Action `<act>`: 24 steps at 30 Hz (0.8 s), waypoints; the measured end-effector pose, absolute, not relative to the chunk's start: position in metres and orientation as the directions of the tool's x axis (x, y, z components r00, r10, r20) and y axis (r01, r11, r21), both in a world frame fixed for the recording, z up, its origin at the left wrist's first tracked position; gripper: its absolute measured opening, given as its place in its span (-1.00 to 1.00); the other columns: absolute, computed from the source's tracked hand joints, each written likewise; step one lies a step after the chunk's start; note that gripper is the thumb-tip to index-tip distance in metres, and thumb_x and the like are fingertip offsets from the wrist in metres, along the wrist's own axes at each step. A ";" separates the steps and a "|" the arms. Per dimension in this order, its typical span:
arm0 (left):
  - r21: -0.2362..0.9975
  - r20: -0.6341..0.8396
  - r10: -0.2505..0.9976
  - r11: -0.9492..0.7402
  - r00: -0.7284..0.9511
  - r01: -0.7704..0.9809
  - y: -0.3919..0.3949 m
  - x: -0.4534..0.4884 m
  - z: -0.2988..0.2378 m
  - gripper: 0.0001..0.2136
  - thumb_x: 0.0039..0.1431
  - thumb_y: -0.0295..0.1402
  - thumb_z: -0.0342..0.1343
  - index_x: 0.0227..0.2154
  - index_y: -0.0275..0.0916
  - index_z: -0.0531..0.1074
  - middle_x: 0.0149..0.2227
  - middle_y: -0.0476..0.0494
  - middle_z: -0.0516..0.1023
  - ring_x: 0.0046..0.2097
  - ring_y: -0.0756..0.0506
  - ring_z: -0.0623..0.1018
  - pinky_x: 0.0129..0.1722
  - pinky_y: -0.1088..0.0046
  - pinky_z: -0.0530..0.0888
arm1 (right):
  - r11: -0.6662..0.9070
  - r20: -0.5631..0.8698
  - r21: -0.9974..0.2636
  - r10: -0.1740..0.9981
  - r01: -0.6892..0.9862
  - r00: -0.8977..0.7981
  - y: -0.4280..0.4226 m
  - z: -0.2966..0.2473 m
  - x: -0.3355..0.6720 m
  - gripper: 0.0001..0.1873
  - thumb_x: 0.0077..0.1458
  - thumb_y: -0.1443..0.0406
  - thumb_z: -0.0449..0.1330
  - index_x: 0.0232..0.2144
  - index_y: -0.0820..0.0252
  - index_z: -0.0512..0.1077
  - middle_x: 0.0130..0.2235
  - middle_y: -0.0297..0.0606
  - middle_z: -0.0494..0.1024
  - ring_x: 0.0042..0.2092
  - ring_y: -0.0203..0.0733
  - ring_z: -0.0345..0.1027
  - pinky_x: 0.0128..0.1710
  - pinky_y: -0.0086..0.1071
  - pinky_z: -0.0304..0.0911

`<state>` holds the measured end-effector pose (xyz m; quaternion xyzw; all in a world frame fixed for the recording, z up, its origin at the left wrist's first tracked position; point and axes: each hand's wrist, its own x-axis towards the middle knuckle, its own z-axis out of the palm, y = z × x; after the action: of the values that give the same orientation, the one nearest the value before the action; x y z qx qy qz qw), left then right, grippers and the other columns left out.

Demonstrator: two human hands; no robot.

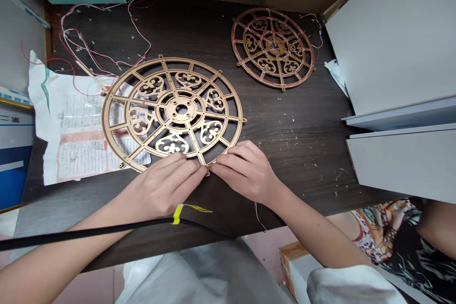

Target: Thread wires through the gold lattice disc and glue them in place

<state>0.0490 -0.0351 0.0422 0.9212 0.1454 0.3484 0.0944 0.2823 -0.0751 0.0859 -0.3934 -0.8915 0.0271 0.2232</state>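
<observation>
A round wooden openwork wheel (180,110), cut with spokes and scroll ornaments, lies in front of me, its left part over a printed sheet. My left hand (167,183) is closed on the near rim, fingertips pressed down by a small tab. Just to the right, the fingers of my right hand (245,168) pinch the same rim, almost touching the left fingertips. A thin red and white wire end (259,218) hangs below my right hand; whether my fingers also hold that wire is hidden.
A second wooden wheel (273,47), strung with red and white wires, lies at the back right. Loose wires (89,50) tangle at the back left. A printed sheet (81,123), white boxes (395,33), a black cable (107,229) with yellow tag, and wire scraps surround it. Someone sits at right.
</observation>
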 end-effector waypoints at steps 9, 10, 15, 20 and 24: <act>0.317 0.598 0.369 -0.924 0.711 0.213 -0.036 0.048 0.040 -0.65 0.11 -0.59 0.28 -0.03 -0.47 0.40 -0.23 -0.24 0.51 -0.21 -0.09 0.45 -0.22 0.33 0.46 | 0.674 0.369 -0.263 0.731 0.690 -0.574 -0.076 0.081 0.285 -0.91 0.27 0.40 0.24 -0.16 0.25 0.47 -0.16 -0.33 0.60 -0.14 -0.30 0.33 -0.13 -0.31 0.26; 0.316 0.602 0.371 -0.924 0.707 0.216 -0.036 0.048 0.039 -0.66 0.12 -0.58 0.27 -0.03 -0.46 0.40 -0.23 -0.24 0.51 -0.21 -0.09 0.45 -0.21 0.34 0.46 | 0.666 0.370 -0.273 0.739 0.695 -0.563 -0.076 0.080 0.285 -0.90 0.27 0.39 0.23 -0.14 0.25 0.47 -0.16 -0.31 0.60 -0.14 -0.30 0.34 -0.13 -0.31 0.26; 0.331 0.588 0.388 -0.916 0.710 0.226 -0.036 0.048 0.035 -0.66 0.16 -0.56 0.25 0.00 -0.41 0.39 -0.23 -0.22 0.51 -0.20 -0.07 0.46 -0.18 0.35 0.48 | 0.644 0.376 -0.267 0.755 0.717 -0.538 -0.075 0.082 0.283 -0.93 0.27 0.38 0.24 -0.18 0.21 0.47 -0.19 -0.30 0.58 -0.15 -0.28 0.34 -0.15 -0.32 0.23; 0.338 0.578 0.395 -0.912 0.714 0.232 -0.036 0.048 0.036 -0.64 0.11 -0.58 0.28 -0.02 -0.43 0.40 -0.23 -0.23 0.51 -0.21 -0.08 0.44 -0.20 0.34 0.46 | 0.638 0.360 -0.267 0.761 0.722 -0.540 -0.074 0.084 0.281 -0.96 0.28 0.38 0.21 -0.20 0.22 0.45 -0.20 -0.29 0.56 -0.17 -0.29 0.32 -0.15 -0.32 0.21; 0.357 0.551 0.415 -0.901 0.724 0.245 -0.036 0.045 0.036 -0.62 0.12 -0.57 0.27 0.01 -0.43 0.40 -0.24 -0.23 0.50 -0.22 -0.08 0.45 -0.21 0.35 0.46 | 0.628 0.362 -0.298 0.771 0.719 -0.524 -0.074 0.083 0.281 -0.94 0.26 0.40 0.23 -0.20 0.23 0.43 -0.21 -0.29 0.55 -0.18 -0.28 0.32 -0.16 -0.32 0.22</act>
<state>0.0454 -0.0360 0.0362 0.9191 0.1797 0.3255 0.1305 0.2812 -0.0739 0.0829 -0.4274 -0.8712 0.0556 0.2351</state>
